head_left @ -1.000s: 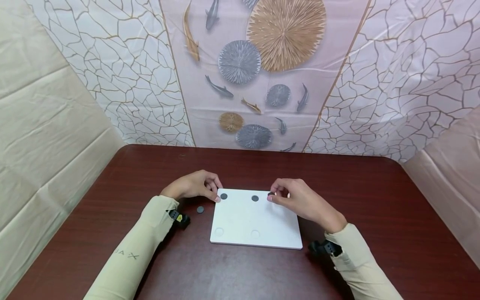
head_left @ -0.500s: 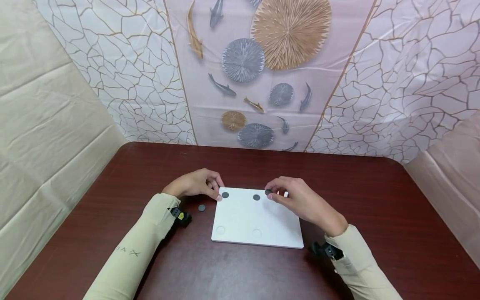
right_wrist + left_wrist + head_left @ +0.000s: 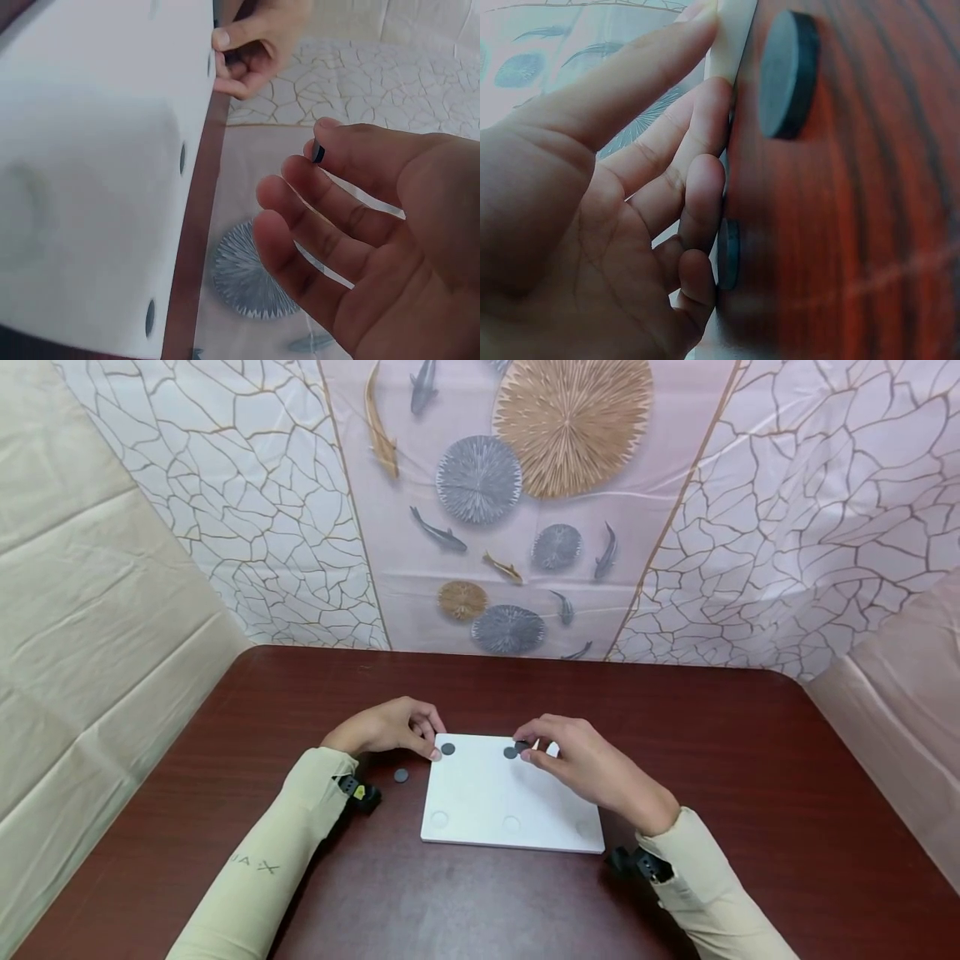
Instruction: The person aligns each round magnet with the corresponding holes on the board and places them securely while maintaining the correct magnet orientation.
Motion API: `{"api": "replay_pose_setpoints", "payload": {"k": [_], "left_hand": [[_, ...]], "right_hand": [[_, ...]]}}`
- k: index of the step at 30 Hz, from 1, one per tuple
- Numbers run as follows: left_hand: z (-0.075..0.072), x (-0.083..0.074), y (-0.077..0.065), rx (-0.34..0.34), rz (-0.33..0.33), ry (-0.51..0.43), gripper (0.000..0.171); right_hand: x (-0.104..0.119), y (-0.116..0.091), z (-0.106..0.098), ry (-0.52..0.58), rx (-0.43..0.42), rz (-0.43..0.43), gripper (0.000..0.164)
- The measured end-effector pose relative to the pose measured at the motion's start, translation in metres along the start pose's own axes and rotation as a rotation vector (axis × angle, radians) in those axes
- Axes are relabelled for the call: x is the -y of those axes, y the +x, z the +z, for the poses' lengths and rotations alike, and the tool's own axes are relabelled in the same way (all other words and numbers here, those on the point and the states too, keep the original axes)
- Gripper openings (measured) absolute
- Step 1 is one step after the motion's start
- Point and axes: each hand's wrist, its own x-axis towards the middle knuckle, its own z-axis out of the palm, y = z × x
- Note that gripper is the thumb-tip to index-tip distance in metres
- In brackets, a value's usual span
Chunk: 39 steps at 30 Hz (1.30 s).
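A white rectangular board point(image 3: 480, 793) lies on the table, with shallow round recesses along its near edge. My left hand point(image 3: 386, 727) grips its far left corner, thumb on the edge. Between thumb and index finger, my right hand point(image 3: 588, 764) pinches a small dark disc point(image 3: 319, 153) above the board's far edge. Dark discs sit in the board at the far left point(image 3: 447, 749) and far middle point(image 3: 511, 752). A third disc in the board point(image 3: 150, 319) shows in the right wrist view; my right hand hides it in the head view.
One loose dark disc point(image 3: 401, 775) lies on the reddish-brown table point(image 3: 480, 902), left of the board. Another disc point(image 3: 727, 255) stands close to my left little finger in the left wrist view. A patterned cloth point(image 3: 510, 527) hangs behind the table.
My right hand has shifted left along the board's far edge with the pinched disc, to beside the middle disc. My left hand stays at the corner.
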Motion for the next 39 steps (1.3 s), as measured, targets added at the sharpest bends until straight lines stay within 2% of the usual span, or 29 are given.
{"api": "replay_pose_setpoints", "payload": {"k": [5,19,26,33,39], "left_hand": [[0.0,0.0,0.0,0.0,0.0,0.001,0.03],[-0.002,0.001,0.0,0.005,0.015,0.003,0.029],[-0.001,0.001,0.001,0.003,0.012,0.003,0.029],[-0.001,0.001,0.002,0.004,0.009,0.012,0.029],[-0.001,0.003,0.003,0.005,0.016,0.022,0.029]], "right_hand": [[0.004,0.002,0.008,0.002,0.017,0.012,0.02],[0.015,0.005,0.024,0.002,0.023,-0.04,0.022],[0.018,0.004,0.028,0.019,0.04,-0.037,0.023],[0.02,0.005,0.031,-0.022,0.043,-0.075,0.022],[0.022,0.006,0.034,-0.027,0.056,-0.073,0.021]]}}
